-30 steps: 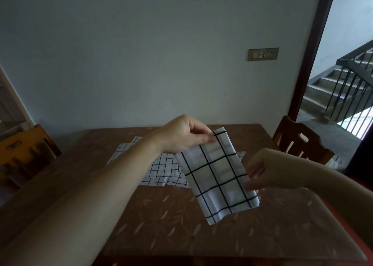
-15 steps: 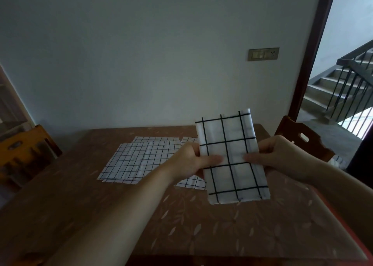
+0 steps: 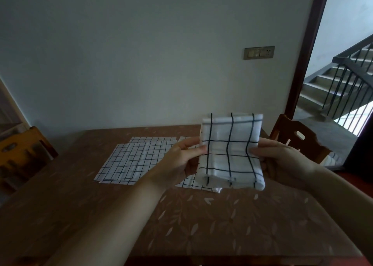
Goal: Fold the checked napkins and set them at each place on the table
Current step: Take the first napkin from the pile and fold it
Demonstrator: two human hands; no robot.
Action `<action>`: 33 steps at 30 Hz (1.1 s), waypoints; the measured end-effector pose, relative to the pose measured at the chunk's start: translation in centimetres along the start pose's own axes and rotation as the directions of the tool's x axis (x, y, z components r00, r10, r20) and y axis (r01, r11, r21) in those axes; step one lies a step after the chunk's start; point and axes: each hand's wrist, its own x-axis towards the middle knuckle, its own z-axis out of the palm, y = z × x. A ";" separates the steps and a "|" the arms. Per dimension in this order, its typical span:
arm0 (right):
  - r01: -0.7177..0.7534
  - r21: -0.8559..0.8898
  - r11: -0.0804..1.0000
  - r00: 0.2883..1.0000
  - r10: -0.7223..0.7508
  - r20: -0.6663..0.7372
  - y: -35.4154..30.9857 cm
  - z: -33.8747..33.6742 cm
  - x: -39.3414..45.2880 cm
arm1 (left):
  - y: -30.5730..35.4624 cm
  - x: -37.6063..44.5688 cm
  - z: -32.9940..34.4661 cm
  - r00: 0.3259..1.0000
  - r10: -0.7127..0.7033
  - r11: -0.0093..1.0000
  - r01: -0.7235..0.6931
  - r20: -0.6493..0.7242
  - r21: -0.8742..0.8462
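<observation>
The folded napkin (image 3: 231,151) is pinched at its left edge by the left hand (image 3: 179,160) and at its right edge by the right hand (image 3: 282,160). It is held up in the air, above the bench (image 3: 222,225), between both hands, with the long axis nearly upright. Just behind it, to the left and far, the unfolded napkins (image 3: 139,160) are lying flat. A setting place is probably reached equally by either hand.

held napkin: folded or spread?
Folded: the white black-checked cloth napkin shows layered edges at its bottom, pinched between left hand and right hand.
</observation>
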 end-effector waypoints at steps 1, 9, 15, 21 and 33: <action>0.013 0.032 0.999 1.000 -0.013 -0.010 0.1 -0.1 0.1 | 0.0 0.0 0.0 1.000 0.016 1.000 -0.017 0.013 0.001; 0.184 -0.335 0.924 0.971 -0.223 -0.081 -0.2 -0.2 0.0 | 0.3 0.1 0.8 0.992 -0.110 0.993 0.108 -0.057 -0.048; 0.262 -0.553 0.791 0.943 -0.333 -0.029 -0.2 -0.8 0.2 | 0.0 0.0 1.3 0.978 -0.207 0.953 0.202 0.001 0.224; 0.169 -0.206 0.964 0.978 -0.189 -0.084 0.3 -1.4 0.3 | -0.7 1.0 1.4 0.999 -0.018 0.958 0.025 -0.028 0.284; 0.005 -0.481 0.877 0.991 -0.067 -0.112 1.5 -0.5 0.5 | -2.0 2.2 1.4 0.980 0.142 0.954 -0.097 -0.140 0.283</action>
